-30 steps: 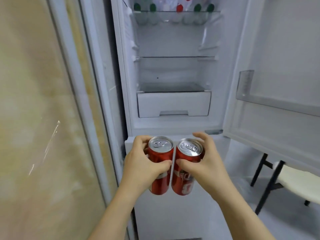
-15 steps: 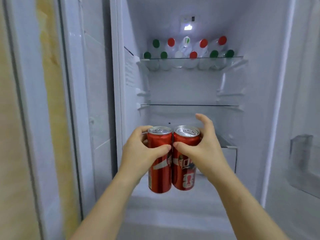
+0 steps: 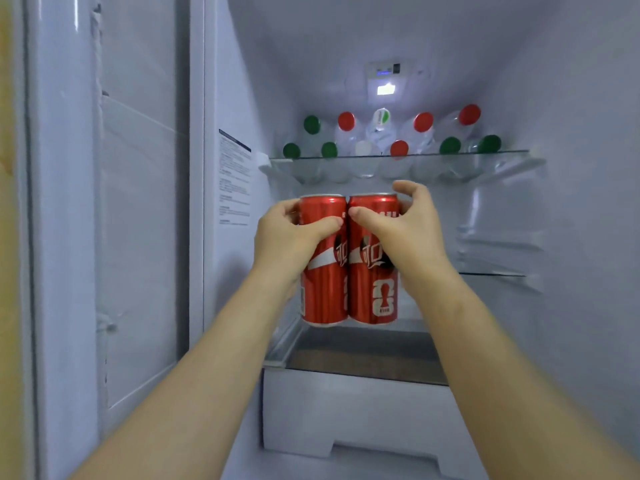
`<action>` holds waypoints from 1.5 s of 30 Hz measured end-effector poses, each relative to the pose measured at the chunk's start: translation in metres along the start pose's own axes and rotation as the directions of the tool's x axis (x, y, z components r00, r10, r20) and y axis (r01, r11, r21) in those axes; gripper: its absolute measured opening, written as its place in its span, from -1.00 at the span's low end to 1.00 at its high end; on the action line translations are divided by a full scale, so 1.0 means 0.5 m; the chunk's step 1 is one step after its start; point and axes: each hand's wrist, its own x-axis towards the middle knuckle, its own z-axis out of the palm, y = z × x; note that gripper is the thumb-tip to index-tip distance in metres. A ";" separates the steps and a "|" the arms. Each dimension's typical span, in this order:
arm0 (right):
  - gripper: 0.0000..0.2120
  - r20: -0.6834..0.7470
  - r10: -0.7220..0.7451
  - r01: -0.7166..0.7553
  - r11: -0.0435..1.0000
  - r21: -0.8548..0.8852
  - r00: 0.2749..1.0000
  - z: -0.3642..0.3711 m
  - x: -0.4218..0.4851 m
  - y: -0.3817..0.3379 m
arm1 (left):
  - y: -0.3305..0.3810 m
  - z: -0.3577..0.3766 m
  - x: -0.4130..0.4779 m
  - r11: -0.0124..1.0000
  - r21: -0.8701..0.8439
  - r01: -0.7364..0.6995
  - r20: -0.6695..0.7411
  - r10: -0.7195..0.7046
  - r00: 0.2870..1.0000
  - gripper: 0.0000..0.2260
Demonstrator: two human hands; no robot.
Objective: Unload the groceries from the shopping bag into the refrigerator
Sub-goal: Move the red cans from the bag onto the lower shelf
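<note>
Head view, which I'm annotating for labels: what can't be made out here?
Head view only:
- Wall sticker print: too small, blurred.
- Bottles bodies: blurred behind the top shelf edge.
- Drawer contents: opaque front.
- Cans far sides: turned away from the camera.
- Shopping bag: outside the frame.

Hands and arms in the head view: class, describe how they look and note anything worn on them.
The left hand and right hand are bare: no gloves, and no rings on the fingers that show. The left forearm and right forearm are uncovered down to the frame's edge, with no sleeve, watch or bracelet in view.
</note>
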 end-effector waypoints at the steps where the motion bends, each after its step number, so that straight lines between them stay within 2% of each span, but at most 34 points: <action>1: -0.38 -0.012 -0.006 0.006 1.000 -0.004 1.000 0.004 0.018 0.001 | 0.003 0.005 0.017 1.000 -0.017 -0.004 -0.002 0.004 1.000 -0.59; 9: -0.47 -0.087 -0.008 0.011 1.000 0.029 0.996 0.042 0.129 0.032 | 0.018 0.029 0.119 0.993 -0.104 -0.050 0.064 0.056 0.996 -0.80; 14: -0.41 -0.128 -0.007 0.009 1.000 0.012 0.992 0.070 0.176 0.063 | -0.006 0.036 0.172 0.993 -0.115 -0.039 0.086 0.049 0.995 -0.83; 18: -0.40 -0.138 -0.021 0.020 1.000 -0.007 0.990 0.080 0.207 0.086 | -0.030 0.045 0.206 0.991 -0.133 -0.017 0.087 0.028 0.996 -0.75; 23: -0.41 -0.155 -0.048 0.039 0.997 -0.063 0.987 0.082 0.234 0.109 | -0.061 0.063 0.243 0.991 -0.132 0.004 0.060 0.004 0.998 -0.76; 32: -0.42 -0.111 0.007 -0.014 0.998 -0.063 0.994 0.090 0.268 0.146 | -0.104 0.087 0.276 0.990 -0.132 0.052 0.027 -0.048 0.998 -0.81; 38: -0.40 -0.086 0.038 -0.044 0.997 -0.066 0.996 0.090 0.278 0.171 | -0.130 0.092 0.282 0.997 -0.071 0.012 0.043 -0.009 0.999 -0.63; 40: -0.32 -0.035 0.055 -0.057 0.996 -0.065 0.998 0.082 0.270 0.171 | -0.137 0.087 0.273 1.000 -0.021 -0.008 0.058 0.009 0.998 -0.42; 42: -0.24 0.045 0.107 -0.102 0.989 -0.106 0.993 0.065 0.253 0.172 | -0.147 0.077 0.257 0.994 0.109 -0.032 0.053 0.026 0.998 -0.19; 43: -0.23 0.084 0.139 -0.124 0.979 -0.163 0.987 0.056 0.245 0.176 | -0.154 0.071 0.248 0.980 0.195 -0.045 0.052 0.036 0.998 -0.13; 45: -0.28 0.143 0.207 -0.158 0.942 -0.295 0.968 0.044 0.229 0.187 | -0.171 0.064 0.231 0.939 0.339 -0.061 0.052 0.046 0.998 -0.14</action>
